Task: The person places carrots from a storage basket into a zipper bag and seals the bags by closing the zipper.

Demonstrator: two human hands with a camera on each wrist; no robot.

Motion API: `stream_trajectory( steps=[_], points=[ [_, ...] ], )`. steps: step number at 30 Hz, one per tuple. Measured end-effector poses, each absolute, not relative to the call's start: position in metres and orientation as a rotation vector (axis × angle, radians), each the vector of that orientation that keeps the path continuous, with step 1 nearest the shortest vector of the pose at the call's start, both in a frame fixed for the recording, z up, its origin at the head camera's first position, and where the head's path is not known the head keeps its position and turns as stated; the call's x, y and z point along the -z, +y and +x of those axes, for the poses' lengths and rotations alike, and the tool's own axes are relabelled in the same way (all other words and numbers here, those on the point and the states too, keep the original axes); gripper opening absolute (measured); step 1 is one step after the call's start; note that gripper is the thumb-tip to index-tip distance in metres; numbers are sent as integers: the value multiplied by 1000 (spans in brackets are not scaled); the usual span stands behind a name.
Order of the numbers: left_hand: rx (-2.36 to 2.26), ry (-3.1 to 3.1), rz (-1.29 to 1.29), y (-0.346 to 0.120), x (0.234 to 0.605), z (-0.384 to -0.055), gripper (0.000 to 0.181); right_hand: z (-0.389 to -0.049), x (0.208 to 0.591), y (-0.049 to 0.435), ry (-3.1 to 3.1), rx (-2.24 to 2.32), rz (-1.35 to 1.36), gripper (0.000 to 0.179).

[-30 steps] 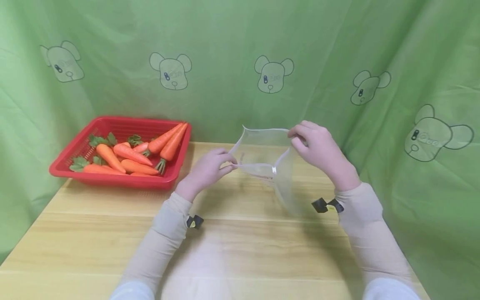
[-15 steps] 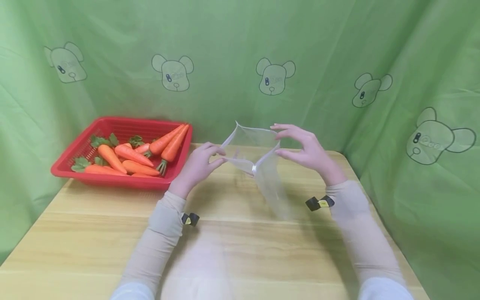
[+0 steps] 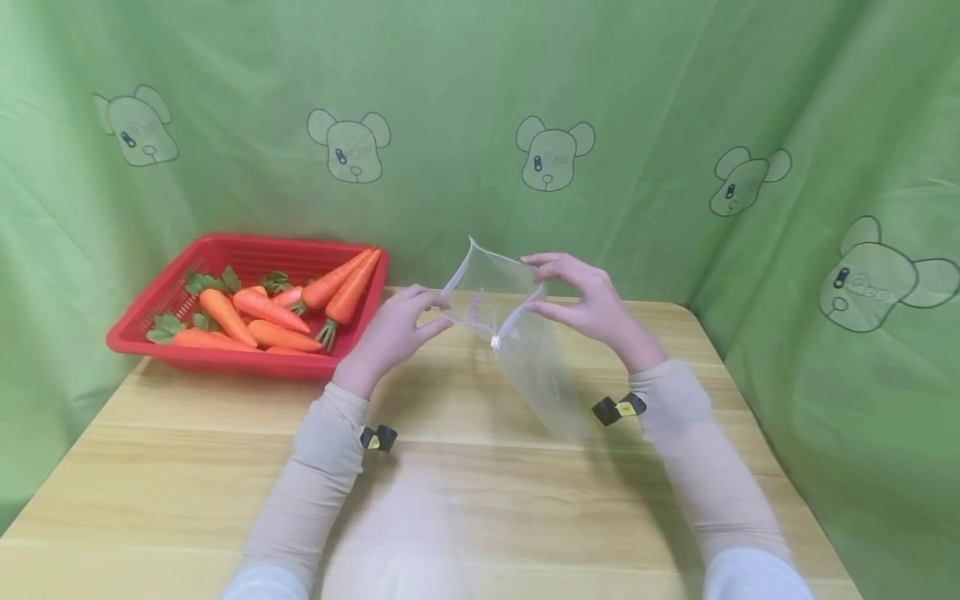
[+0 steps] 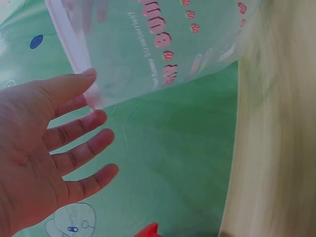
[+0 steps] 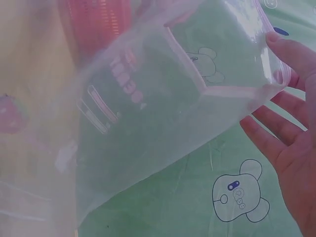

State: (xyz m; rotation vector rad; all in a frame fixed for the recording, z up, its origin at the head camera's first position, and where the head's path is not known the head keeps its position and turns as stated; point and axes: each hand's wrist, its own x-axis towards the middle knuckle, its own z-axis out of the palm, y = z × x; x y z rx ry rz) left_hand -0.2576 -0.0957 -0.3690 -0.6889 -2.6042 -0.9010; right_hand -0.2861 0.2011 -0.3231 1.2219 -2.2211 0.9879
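A person's left hand and right hand pinch opposite sides of the mouth of a clear bag, spread open between them over the far part of a wooden table. A white slider sits at the near corner of the mouth, and the bag's lower part slants toward the near right. At the far left, a red basket holds orange carrots, some with green leaves. Beige sleeves cover the forearms. Behind, a green curtain shows outlined bear heads.
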Motion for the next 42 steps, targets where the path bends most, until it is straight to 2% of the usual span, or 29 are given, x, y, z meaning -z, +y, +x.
stream_trajectory(
  steps=[7, 15, 26, 31, 42],
  points=[
    [840, -2611, -642, -111, 354, -249, 38, -287, 325, 195, -2179, -1012, 1238, 33],
    [755, -2671, -561, -151, 334, -240, 34, -287, 332, 188, -2105, -1022, 1265, 32],
    [570, -2745, -463, -208, 319, -246, 39, -289, 333, 180, -2044, -978, 1313, 33],
    [587, -2791, -436, -228, 314, -255, 43, -290, 333, 176, -2059, -971, 1317, 33],
    [720, -2888, -331, -259, 309, -301, 64, -292, 333, 170, -2050, -932, 1322, 32]
  ],
)
